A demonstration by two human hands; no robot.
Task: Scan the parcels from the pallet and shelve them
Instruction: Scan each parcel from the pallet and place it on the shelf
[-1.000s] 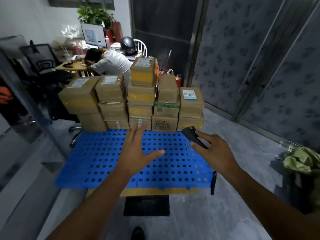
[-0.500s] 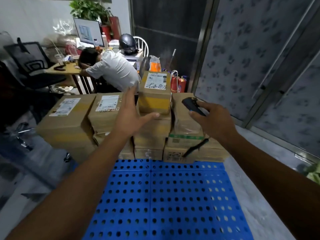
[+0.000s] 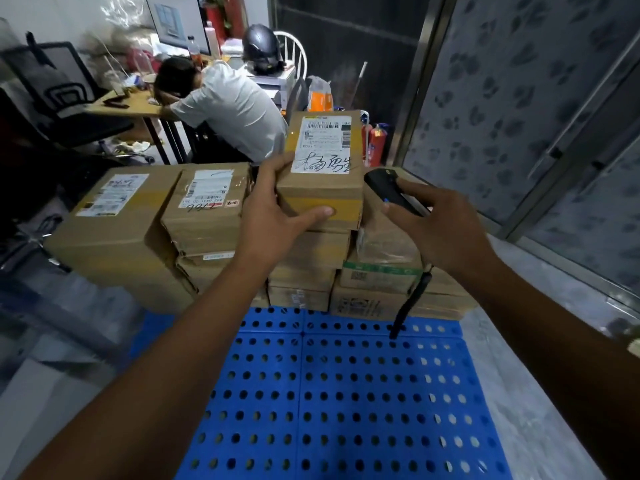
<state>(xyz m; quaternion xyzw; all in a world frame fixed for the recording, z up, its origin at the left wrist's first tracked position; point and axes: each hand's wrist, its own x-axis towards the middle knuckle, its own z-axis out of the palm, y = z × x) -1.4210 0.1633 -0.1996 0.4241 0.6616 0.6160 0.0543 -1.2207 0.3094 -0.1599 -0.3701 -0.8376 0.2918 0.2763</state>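
while the top brown cardboard parcel w/ white label is gripped by the left hand at the far stack, the black handheld scanner is clasped in the right hand; scan judged pending, nothing shelved yet, many parcels left on the blue perforated plastic pallet.

Scanner: its rear half is covered by the right hand.
Top parcel: left side hidden behind the left hand; small label print unreadable.
Lower parcels: partly masked by the left forearm.
Pallet: cut off at the bottom edge.
Desk clutter: too blurred to identify.
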